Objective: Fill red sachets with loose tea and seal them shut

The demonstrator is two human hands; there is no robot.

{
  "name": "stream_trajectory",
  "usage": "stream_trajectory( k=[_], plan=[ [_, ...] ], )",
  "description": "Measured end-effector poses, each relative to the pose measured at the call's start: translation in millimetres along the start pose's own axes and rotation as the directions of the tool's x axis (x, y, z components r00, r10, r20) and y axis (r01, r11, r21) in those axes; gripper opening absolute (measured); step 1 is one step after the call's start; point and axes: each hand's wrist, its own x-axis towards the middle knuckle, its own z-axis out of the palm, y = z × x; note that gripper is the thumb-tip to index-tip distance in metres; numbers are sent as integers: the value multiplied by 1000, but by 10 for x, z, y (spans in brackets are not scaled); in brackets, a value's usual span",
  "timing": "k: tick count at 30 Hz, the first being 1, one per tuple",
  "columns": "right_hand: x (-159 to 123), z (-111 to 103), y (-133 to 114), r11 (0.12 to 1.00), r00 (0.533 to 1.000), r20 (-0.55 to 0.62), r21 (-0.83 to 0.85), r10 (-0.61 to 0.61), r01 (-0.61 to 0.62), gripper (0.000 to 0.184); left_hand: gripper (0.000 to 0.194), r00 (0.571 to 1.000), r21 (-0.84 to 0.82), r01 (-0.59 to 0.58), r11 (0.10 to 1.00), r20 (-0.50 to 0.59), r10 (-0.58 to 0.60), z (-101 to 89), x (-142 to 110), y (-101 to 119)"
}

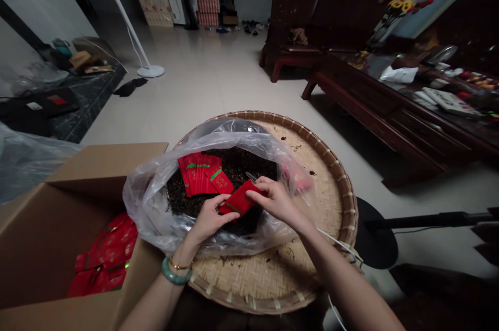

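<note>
The left hand (210,219) and the right hand (275,200) hold together one red packet (238,199) over dark loose tea leaves (234,164). Each hand pinches one end of this packet between the thumb and the fingers, and the fingers stay close together, not spread. Just beside the right fingertips, a small metal utensil (250,176) is partly hidden, so its kind is hard to tell. A neat row of red packets with green marks (200,175) lies on the tea, near the left hand. The tea sits inside a clear plastic bag (150,206), and this bag rests on a round woven bamboo tray (312,263). On the left, an open cardboard box (81,216) holds more red packets (105,253). A green bangle (176,272) circles the left wrist.
</note>
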Motion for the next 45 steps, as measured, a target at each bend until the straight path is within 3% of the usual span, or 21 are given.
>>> stream_trajectory(
  k=[4, 10, 15, 19, 22, 25, 27, 29, 31, 33, 39, 45],
  plan=[
    [11, 60, 43, 993, 999, 46, -117, 20, -15, 34, 38, 1000, 66, 29, 997, -10, -28, 13, -1, 27],
    [28, 140, 58, 986, 987, 146, -138, -69, 89, 32, 43, 986, 40, 99, 994, 134, -103, 42, -12, 74],
    [32, 103, 75, 973, 989, 15, -179, -147, 147, 33, 52, 967, -75, 142, 987, 226, -122, 30, -20, 89],
    [26, 19, 52, 986, 991, -23, -106, -128, 125, 43, 48, 951, -96, 181, 979, 270, -149, 3, -11, 107],
    [22, 19, 41, 996, 995, -35, -33, -89, 88, 41, 45, 957, -37, 172, 984, 245, -157, -15, 0, 109],
    [18, 74, 44, 1000, 990, -139, -10, -15, 14, 28, 46, 966, 56, 125, 991, 220, -134, -24, 3, 98],
    [22, 122, 54, 997, 980, -198, -67, 25, -39, 41, 47, 968, 123, 91, 988, 222, -117, -22, 2, 101],
    [34, 175, 74, 985, 983, -181, -166, 15, -45, 37, 45, 963, 181, 70, 981, 243, -113, -15, -1, 119],
    [52, 236, 105, 970, 991, -129, -241, -38, 6, 31, 42, 955, 212, 66, 975, 268, -123, -4, -5, 149],
    [70, 300, 138, 962, 988, -105, -259, -111, 81, 40, 42, 948, 185, 90, 978, 284, -141, 8, -8, 181],
    [84, 382, 190, 971, 970, -128, -153, -205, 185, 46, 34, 923, -20, 258, 966, 302, -240, 13, -8, 202],
    [67, 472, 222, 960, 967, -92, -175, -238, 219, 43, 39, 927, -56, 226, 973, 320, -197, 15, -6, 222]
  ],
)
